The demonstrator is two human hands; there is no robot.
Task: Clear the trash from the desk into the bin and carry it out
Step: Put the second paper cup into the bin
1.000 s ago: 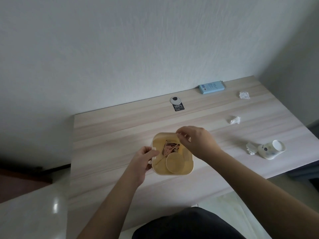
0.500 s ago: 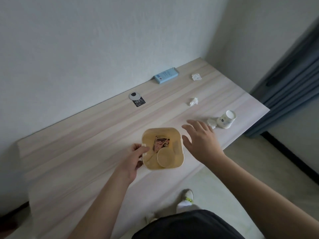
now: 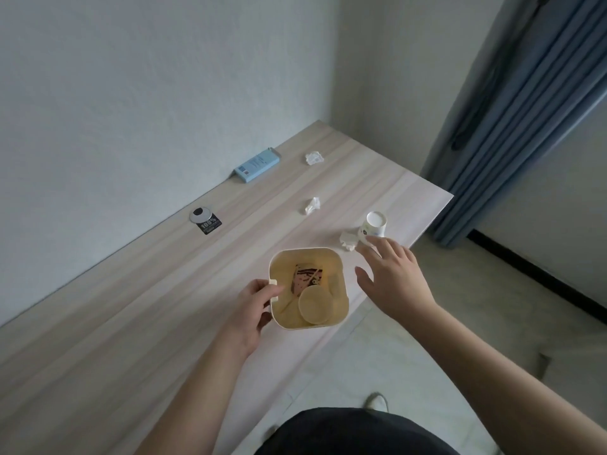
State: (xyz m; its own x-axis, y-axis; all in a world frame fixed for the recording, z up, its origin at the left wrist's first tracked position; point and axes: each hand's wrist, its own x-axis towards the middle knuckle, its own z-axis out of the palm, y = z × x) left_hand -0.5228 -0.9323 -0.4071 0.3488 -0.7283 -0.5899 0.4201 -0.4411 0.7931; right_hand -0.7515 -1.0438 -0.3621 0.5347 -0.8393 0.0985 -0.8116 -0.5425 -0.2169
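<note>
A small cream bin (image 3: 341, 310) stands on the wooden desk (image 3: 164, 307) near its front edge, holding a patterned wrapper and round paper pieces. My left hand (image 3: 253, 307) grips the bin's left rim. My right hand (image 3: 394, 277) hovers open to the right of the bin, fingers spread, fingertips just short of a tipped paper cup (image 3: 374, 228) and a crumpled tissue (image 3: 348, 241) beside it. Two more crumpled tissues lie farther back, one at mid-desk (image 3: 311, 205) and one near the wall (image 3: 314, 157).
A light blue box (image 3: 258, 165) lies against the wall. A round cable grommet with a black sticker (image 3: 203, 217) sits at the desk's back edge. Blue curtains (image 3: 512, 126) hang to the right of the desk's end. Tiled floor lies below.
My right hand has left the bin's opening and reached right toward the paper cup. The view has swung to the right, and my left hand keeps its hold on the bin.
</note>
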